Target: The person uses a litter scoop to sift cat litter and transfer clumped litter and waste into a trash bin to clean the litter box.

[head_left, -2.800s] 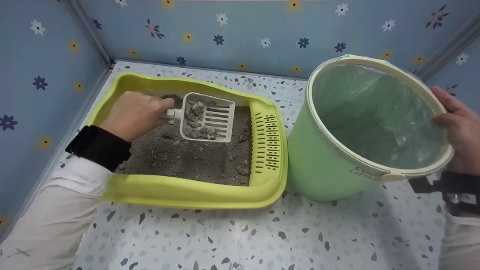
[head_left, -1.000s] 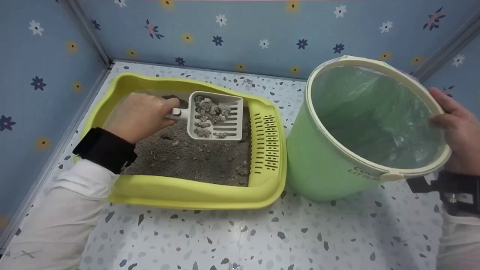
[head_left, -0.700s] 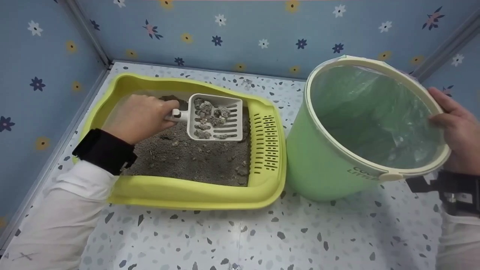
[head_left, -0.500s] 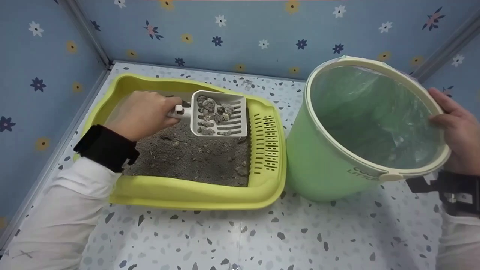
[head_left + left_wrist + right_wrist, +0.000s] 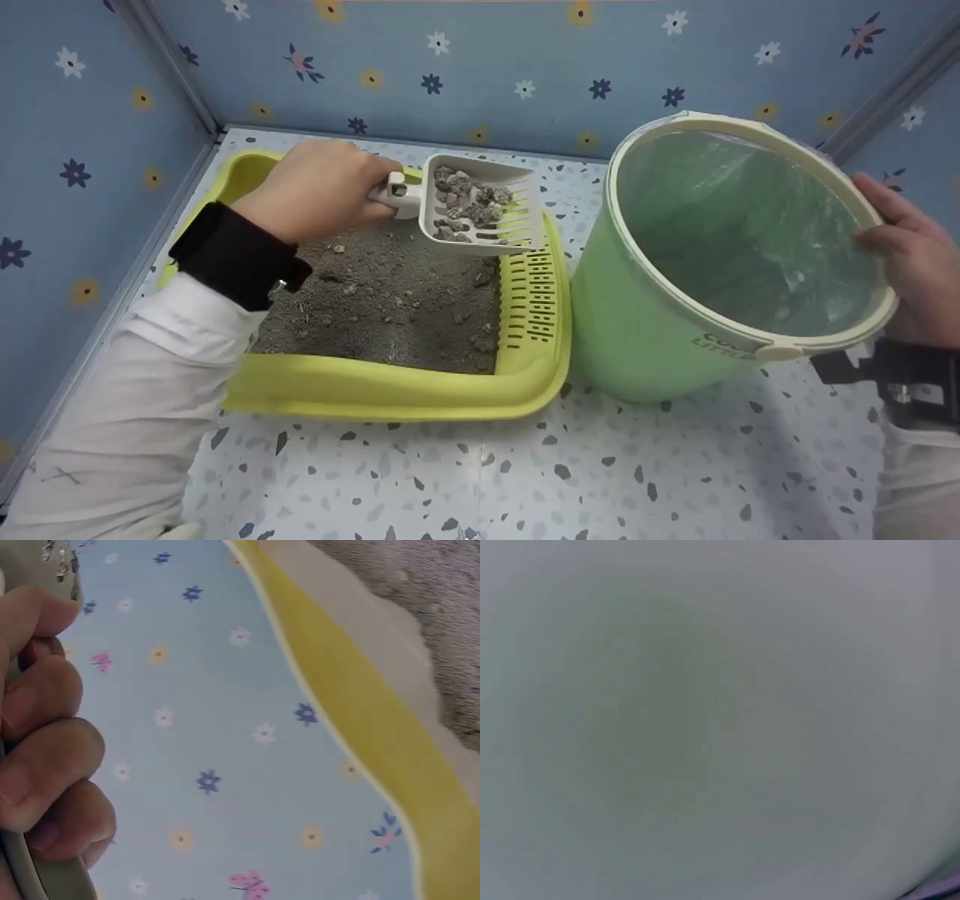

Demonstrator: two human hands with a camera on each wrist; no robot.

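My left hand (image 5: 322, 187) grips the handle of a white slotted litter scoop (image 5: 480, 238). In the left wrist view its fingers (image 5: 56, 754) curl round that handle. Grey litter clumps (image 5: 484, 212) lie in the scoop, which is raised over the right part of a yellow-green litter box (image 5: 390, 390) holding dark grey litter (image 5: 390, 300). At the right, my right hand (image 5: 919, 262) holds the rim of a light green bin (image 5: 637, 322), thumb inside and other fingers outside. A clear bag lines the bin, which leans toward me. The right wrist view is only a pale blur.
The bin stands close against the litter box's right side. Behind them rises a blue flowered wall (image 5: 480, 75), with another panel at the left. Speckled white floor (image 5: 480, 472) runs along the front.
My left hand has lifted the loaded scoop upward and to the right, from over the litter toward the box's slotted right edge. My right hand and the bin have stayed nearly still.
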